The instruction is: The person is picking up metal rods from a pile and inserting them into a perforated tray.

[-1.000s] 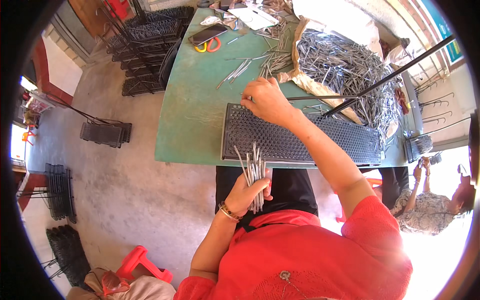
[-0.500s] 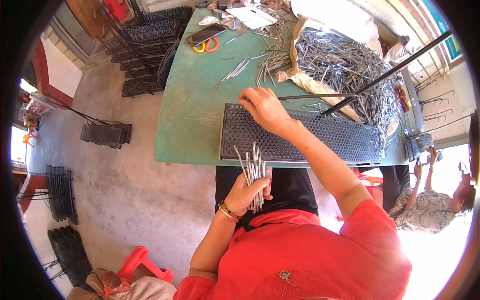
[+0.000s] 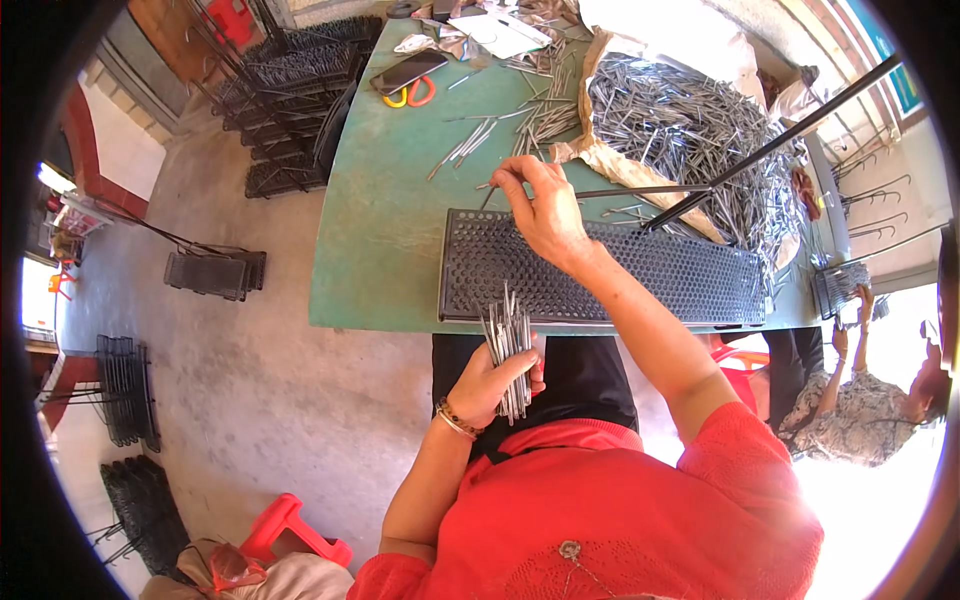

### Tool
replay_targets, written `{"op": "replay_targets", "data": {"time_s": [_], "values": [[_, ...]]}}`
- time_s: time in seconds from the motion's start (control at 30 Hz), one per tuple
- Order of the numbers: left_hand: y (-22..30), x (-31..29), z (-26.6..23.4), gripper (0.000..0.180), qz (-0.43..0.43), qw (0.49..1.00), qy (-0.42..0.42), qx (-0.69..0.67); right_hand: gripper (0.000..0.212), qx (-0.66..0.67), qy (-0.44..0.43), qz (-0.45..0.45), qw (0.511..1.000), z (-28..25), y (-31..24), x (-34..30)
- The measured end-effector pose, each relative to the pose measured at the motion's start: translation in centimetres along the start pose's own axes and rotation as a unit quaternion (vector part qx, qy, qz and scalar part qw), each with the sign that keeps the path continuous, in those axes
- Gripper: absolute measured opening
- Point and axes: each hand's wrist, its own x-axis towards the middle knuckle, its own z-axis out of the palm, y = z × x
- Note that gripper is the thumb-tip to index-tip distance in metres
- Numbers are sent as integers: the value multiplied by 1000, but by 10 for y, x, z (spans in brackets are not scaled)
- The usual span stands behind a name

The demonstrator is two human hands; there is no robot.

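My left hand (image 3: 488, 384) is closed around an upright bundle of thin silvery metal rods (image 3: 509, 340) in front of the table's near edge. A black perforated metal panel (image 3: 640, 275) lies along that edge, with black bars rising from its far side. Over the panel's far left part is my right hand (image 3: 548, 212), its thumb and fingertips pinched together. A thin dark rod (image 3: 487, 198) seems to run from these fingertips down to the panel's far edge; its ends are hard to see.
Past the panel, a heap of metal rods (image 3: 680, 130) fills torn brown paper. Loose rods, a phone (image 3: 409, 72) and orange-yellow scissors (image 3: 420, 92) lie on the green table (image 3: 370, 210). Black racks (image 3: 290, 110) stand at left, a red stool (image 3: 290, 530) at lower left. Another person (image 3: 850, 410) works at right.
My right hand has turned and moved slightly right and away from me, and a thin rod shows below its fingertips. One splayed rod in the left hand's bundle now stands closer to the others.
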Motion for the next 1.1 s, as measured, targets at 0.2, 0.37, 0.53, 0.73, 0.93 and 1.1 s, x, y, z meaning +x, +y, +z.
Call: {"op": "replay_targets", "data": {"time_s": [0.2,0.37,0.53,0.73,0.93,1.1], "values": [[7,2,-3,27,-9,1000,-24,-9,10,-10,-13,-1,1000,4,1,-3],[13,1,-4,30,-26,999,-22,7,9,-11,-1,-18,1000,2,5,-1],[14,0,-9,32,-45,998,-17,-30,7,-42,-33,-130,990,12,6,-1],[13,-1,-19,36,-25,999,-24,25,7,-74,24,-154,985,15,1,2],[15,-4,-22,41,-69,996,0,-62,5,-99,11,-125,987,17,3,-2],[9,0,-27,51,-48,993,-14,-110,4,-104,27,-106,989,19,-4,-3]]}}
